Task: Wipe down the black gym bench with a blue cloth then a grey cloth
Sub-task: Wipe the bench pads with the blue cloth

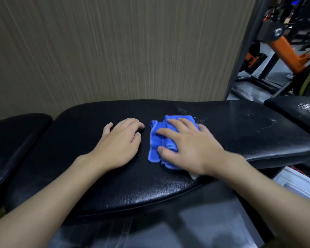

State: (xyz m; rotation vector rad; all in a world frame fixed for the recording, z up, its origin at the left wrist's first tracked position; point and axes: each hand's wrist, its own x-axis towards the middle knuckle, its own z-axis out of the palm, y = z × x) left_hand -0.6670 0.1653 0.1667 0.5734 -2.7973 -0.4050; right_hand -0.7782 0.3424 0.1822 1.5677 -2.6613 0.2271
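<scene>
The black gym bench (240,133) runs across the middle of the view, its padded top shiny and cracked near the front edge. A crumpled blue cloth (155,147) lies on the pad just right of centre. My right hand (188,145) presses flat on the cloth with its fingers spread over the folds. My left hand (122,142) rests palm down on the bare pad beside the cloth, holding nothing. White specks or wet marks show on the pad to the right of the cloth. No grey cloth is in view.
A brown panelled wall (115,51) stands right behind the bench. Another black pad (16,140) adjoins on the left and a third (297,108) on the right. Orange and black gym machines (283,47) stand at the back right. A grey floor lies below.
</scene>
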